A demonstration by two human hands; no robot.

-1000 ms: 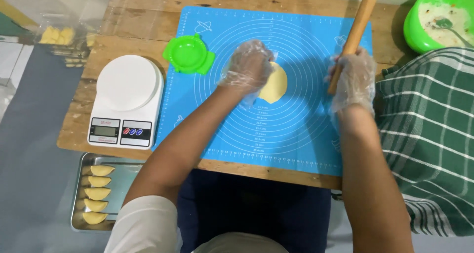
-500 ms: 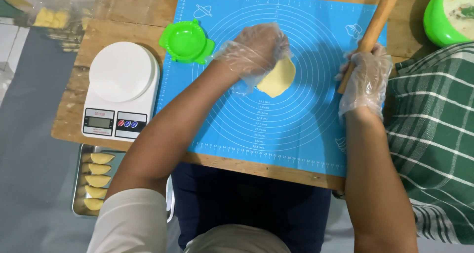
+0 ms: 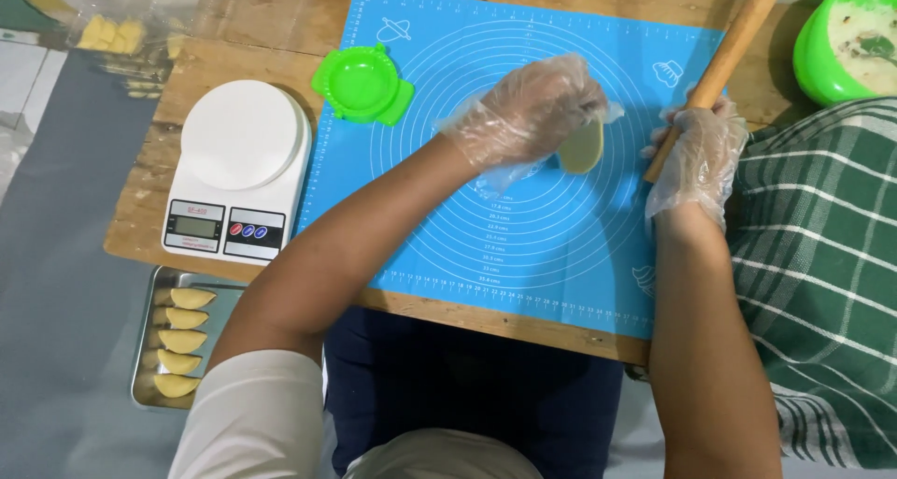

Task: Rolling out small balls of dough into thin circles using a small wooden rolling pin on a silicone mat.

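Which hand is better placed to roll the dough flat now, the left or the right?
Probably the right hand: it already holds the rolling pin beside the dough. The left hand rests on the dough.

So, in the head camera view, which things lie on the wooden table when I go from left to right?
White kitchen scale → green dumpling press → left hand in a clear glove, on the flat dough piece → right hand holding the wooden rolling pin → green bowl.

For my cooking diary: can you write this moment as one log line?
left hand: on dough | right hand: holds rolling pin | blue mat
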